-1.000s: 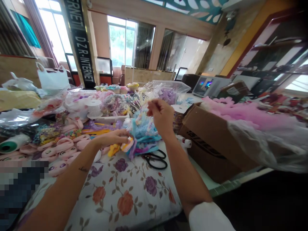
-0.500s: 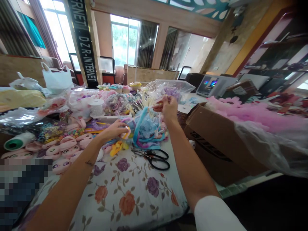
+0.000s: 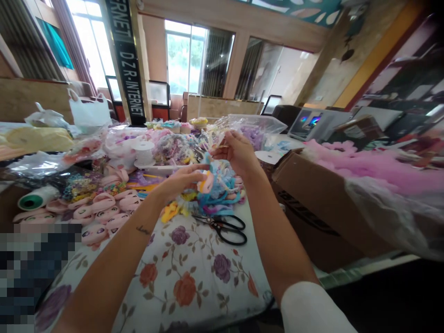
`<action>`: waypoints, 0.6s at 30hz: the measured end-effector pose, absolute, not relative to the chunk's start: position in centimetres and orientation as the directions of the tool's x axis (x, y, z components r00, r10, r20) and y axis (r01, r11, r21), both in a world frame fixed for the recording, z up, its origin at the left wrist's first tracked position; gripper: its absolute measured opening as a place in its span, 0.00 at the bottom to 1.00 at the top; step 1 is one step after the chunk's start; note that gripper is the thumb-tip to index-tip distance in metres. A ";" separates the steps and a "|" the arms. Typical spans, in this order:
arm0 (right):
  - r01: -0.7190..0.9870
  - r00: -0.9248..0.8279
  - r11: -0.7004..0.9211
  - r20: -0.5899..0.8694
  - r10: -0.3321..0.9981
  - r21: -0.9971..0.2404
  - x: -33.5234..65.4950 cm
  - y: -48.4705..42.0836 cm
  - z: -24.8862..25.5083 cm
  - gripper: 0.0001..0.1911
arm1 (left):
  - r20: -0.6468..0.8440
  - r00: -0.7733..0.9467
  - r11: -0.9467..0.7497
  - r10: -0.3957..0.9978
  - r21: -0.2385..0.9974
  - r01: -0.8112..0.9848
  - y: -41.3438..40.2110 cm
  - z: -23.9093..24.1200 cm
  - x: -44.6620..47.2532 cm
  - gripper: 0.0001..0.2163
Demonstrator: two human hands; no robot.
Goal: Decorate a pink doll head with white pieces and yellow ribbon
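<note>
My left hand (image 3: 187, 179) is closed around a small pale-pink and yellow soft piece (image 3: 206, 183), which sticks out past the fingertips. Just above it, my right hand (image 3: 237, 152) is pinched at the upper end of a light-blue fabric strip (image 3: 208, 159); the fingers partly hide it. Behind and below both hands lies a heap of blue fluffy trim (image 3: 222, 178). Black-handled scissors (image 3: 224, 227) rest on the flowered cloth (image 3: 187, 263) nearer to me, with a yellow piece (image 3: 170, 211) to their left.
Several pink doll-face headbands (image 3: 104, 213) lie at the left, near a thread cone (image 3: 38, 198). A white spool (image 3: 143, 153) stands beyond them. At the right is a cardboard box (image 3: 312, 217) with pink fluffy material (image 3: 374, 164) on top. A clear plastic tub (image 3: 258, 122) sits behind.
My left hand has moved right and up with the pink and yellow piece, close to my right hand. My right hand has shifted slightly left. The view has turned a little.
</note>
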State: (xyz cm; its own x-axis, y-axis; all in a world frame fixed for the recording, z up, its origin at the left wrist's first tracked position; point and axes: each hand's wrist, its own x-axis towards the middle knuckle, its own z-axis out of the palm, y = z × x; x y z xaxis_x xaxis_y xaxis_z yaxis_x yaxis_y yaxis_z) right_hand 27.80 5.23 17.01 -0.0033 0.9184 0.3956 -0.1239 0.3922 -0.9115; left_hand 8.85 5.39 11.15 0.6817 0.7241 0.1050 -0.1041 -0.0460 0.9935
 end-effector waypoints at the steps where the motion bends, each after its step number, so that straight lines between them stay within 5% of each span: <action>1: -0.140 0.034 0.398 0.397 0.917 -0.907 28.3 5.3 17.3 0.16 | 0.120 0.667 -0.028 0.736 0.989 -0.148 5.8 10.9 8.7 0.23; 5: -0.181 0.146 0.398 0.375 0.915 -0.899 29.4 5.7 18.1 0.15 | 0.163 0.666 0.037 0.728 0.961 -0.274 6.5 10.4 7.7 0.19; 12: -0.150 -0.142 0.311 0.332 0.932 -0.938 26.8 6.1 17.5 0.12 | 0.205 0.797 0.050 0.568 0.958 -0.283 5.1 11.8 9.0 0.21; 18: -0.191 -0.036 0.355 0.368 0.929 -0.915 27.6 6.4 17.1 0.14 | 0.184 0.718 0.101 0.671 0.937 -0.335 5.7 11.4 7.7 0.20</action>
State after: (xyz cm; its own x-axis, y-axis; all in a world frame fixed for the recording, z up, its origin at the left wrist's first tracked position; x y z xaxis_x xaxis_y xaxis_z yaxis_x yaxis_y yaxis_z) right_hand 27.58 6.41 17.05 -0.0358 0.9292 0.3677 -0.1911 0.3548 -0.9152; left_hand 7.69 5.68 11.39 0.7184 0.6707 0.1844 -0.3351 0.1014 0.9367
